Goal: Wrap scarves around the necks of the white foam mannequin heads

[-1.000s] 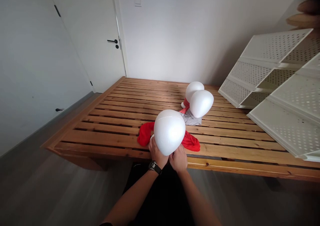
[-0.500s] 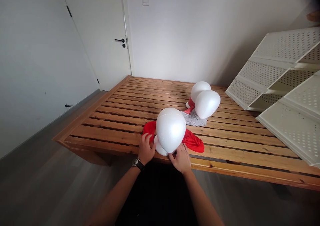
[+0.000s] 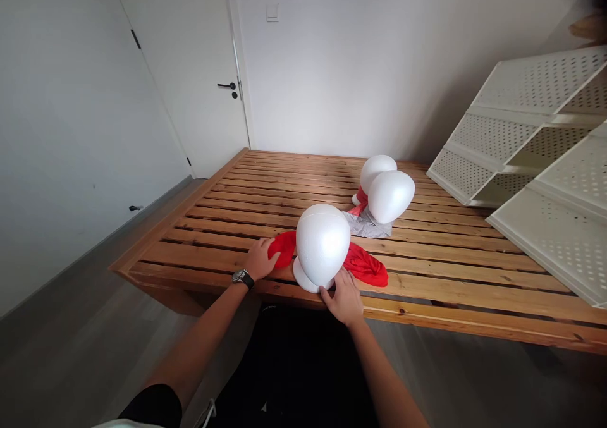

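Note:
A white foam mannequin head point(image 3: 323, 244) stands upright near the front edge of a slatted wooden bed frame point(image 3: 213, 219). A red cloth point(image 3: 365, 267) lies under and behind it, spreading to both sides. My left hand point(image 3: 262, 258), with a wristwatch, rests on the left end of the red cloth, fingers closing on it. My right hand point(image 3: 344, 295) lies at the head's base on the right, fingers spread against it. Two more white foam heads point(image 3: 386, 191) stand farther back on a grey cloth point(image 3: 367, 226).
White perforated shelf panels point(image 3: 535, 156) lean over the right side of the frame. A white door point(image 3: 199, 80) with a black handle is at the back left. Grey floor runs along the left and front.
The foam head has been set down on its base. My left hand left the head and moved left onto the red cloth. My right hand stayed at the base.

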The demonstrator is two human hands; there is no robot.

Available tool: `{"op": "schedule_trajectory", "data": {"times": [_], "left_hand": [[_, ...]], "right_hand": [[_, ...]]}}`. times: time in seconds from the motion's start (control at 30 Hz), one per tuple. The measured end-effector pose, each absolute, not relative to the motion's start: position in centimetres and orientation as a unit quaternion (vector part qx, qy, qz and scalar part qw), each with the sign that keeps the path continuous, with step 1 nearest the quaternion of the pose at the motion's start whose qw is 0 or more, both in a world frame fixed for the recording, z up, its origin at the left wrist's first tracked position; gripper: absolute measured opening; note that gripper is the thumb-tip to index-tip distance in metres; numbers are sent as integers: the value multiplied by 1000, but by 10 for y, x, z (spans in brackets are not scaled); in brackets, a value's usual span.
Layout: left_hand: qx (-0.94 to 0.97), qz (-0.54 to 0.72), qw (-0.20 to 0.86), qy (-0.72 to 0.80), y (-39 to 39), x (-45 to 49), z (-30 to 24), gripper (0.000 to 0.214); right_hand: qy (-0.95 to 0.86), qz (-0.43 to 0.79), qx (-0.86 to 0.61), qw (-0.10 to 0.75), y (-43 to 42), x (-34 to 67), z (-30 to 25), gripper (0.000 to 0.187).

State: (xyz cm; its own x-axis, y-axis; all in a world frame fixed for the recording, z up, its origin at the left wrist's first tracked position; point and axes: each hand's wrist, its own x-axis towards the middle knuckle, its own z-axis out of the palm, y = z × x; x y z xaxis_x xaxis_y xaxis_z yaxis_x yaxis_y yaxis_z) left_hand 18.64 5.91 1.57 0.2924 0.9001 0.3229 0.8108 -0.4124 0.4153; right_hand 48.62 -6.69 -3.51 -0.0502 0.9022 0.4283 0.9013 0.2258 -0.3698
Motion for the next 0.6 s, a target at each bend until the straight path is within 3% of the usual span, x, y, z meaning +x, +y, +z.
{"op": "schedule_trajectory", "data": {"times": [0.13, 0.43, 0.6], "left_hand": [[835, 226, 118, 487, 58, 197, 9, 48], [773, 302, 255, 496, 68, 184, 12, 12], [642, 398, 423, 501, 84, 201, 30, 34]], "right_hand": [[-723, -3, -622, 301, -67, 487, -34, 56], [-717, -12, -627, 304, -67, 486, -39, 61], [-717, -8, -626, 305, -68, 485, -36, 61]]}}
